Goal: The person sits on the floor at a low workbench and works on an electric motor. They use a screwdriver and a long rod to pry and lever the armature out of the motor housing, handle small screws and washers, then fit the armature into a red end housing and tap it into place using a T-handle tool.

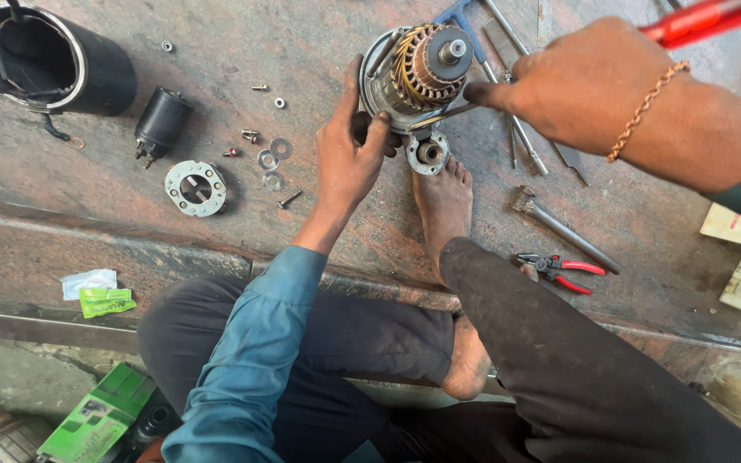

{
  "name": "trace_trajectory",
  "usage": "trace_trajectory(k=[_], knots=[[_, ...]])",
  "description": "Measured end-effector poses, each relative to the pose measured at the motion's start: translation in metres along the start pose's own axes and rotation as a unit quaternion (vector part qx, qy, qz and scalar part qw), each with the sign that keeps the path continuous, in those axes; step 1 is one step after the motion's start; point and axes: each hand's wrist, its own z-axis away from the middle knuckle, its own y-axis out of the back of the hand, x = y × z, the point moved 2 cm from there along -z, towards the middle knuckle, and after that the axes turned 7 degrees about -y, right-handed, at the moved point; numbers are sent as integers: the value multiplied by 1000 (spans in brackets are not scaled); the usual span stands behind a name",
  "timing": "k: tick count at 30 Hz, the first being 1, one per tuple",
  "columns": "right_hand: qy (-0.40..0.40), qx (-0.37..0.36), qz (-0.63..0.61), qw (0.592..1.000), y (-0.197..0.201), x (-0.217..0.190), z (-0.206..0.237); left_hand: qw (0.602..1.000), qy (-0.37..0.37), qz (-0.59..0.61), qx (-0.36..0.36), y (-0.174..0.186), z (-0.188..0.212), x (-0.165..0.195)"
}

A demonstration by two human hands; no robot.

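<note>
My left hand (349,154) grips the side of a starter motor assembly (422,69) that stands on the stone floor, its copper armature and shaft end showing on top. My right hand (585,81), with a chain bracelet at the wrist, holds a red-handled tool (705,19). Its metal shaft reaches the lower edge of the motor, and the forefinger lies along it. A small round metal cap (429,154) lies just below the motor, at the toes of my bare foot (443,201).
To the left lie a black cylindrical housing (53,60), a black solenoid (160,124), a round plate (195,188), and washers and screws (272,159). Red-handled pliers (559,270), a metal punch (559,225) and rods lie to the right. Green packets (105,300) sit on the lower step.
</note>
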Motion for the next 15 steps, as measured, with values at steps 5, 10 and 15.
trace_trajectory(k=[5, 10, 15], knots=[[7, 17, 42, 999, 9, 6, -2, 999, -19, -50, 2, 1, -2, 0], [22, 61, 55, 996, 15, 13, 0, 998, -7, -54, -8, 1, -3, -3], [35, 110, 74, 991, 16, 19, 5, 998, -22, -59, -7, 0, -4, -6]])
